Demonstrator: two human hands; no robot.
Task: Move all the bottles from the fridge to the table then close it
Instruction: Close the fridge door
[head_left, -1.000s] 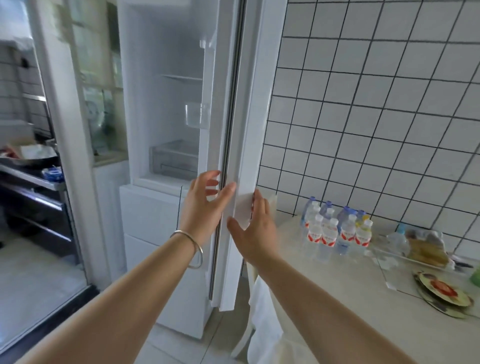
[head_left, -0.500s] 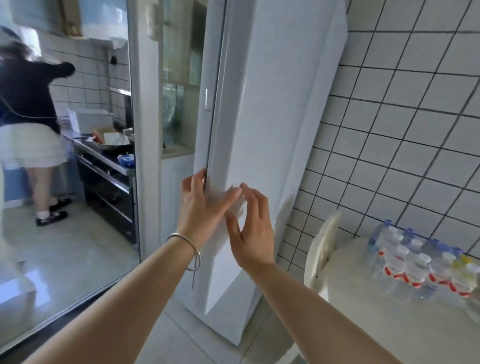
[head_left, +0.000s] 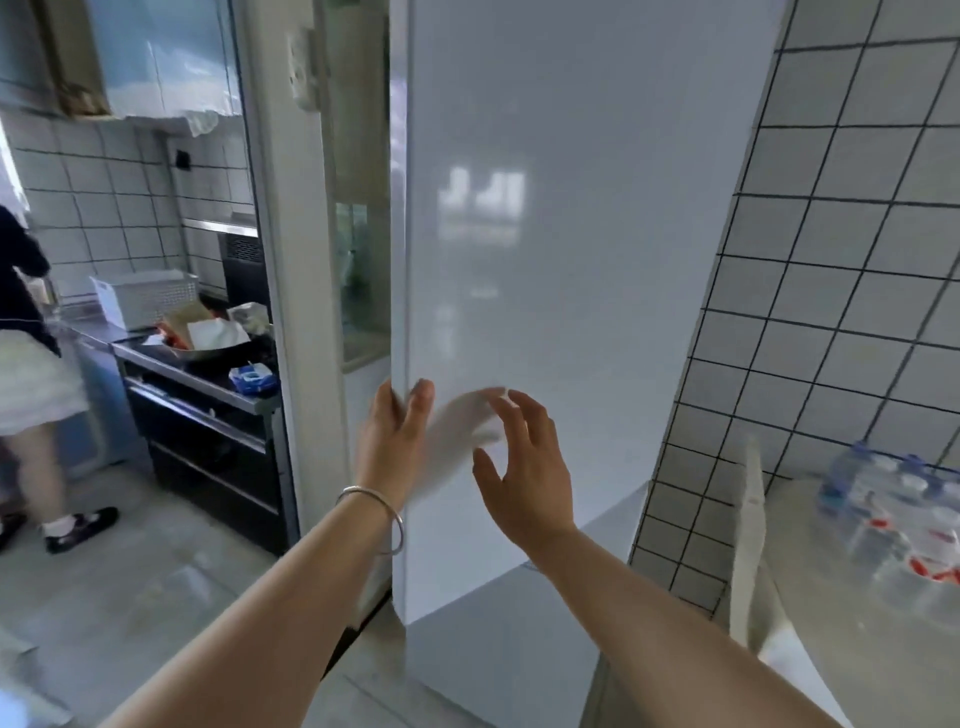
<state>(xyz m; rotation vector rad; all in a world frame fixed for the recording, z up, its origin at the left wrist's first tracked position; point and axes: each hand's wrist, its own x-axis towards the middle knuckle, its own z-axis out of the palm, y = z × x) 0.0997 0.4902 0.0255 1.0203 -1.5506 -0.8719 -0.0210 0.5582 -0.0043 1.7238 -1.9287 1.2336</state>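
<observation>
The white fridge door (head_left: 561, 249) fills the middle of the view and looks swung shut against the fridge; no interior shows. My left hand (head_left: 392, 441), with a silver bangle on the wrist, lies flat on the door's left edge. My right hand (head_left: 524, 462) hovers in front of the door panel with its fingers spread, holding nothing. Several clear water bottles (head_left: 893, 519) with red labels stand grouped on the pale table (head_left: 857, 649) at the right, blurred.
A white chair back (head_left: 748, 545) stands between the fridge and the table. A tiled wall (head_left: 841, 291) rises at the right. Through the doorway on the left, a person (head_left: 31, 374) stands by a cluttered kitchen counter (head_left: 197, 358).
The fridge door went from open, with shelves showing, to swung shut. My view turned left. My right hand lifted off the door and opened its fingers.
</observation>
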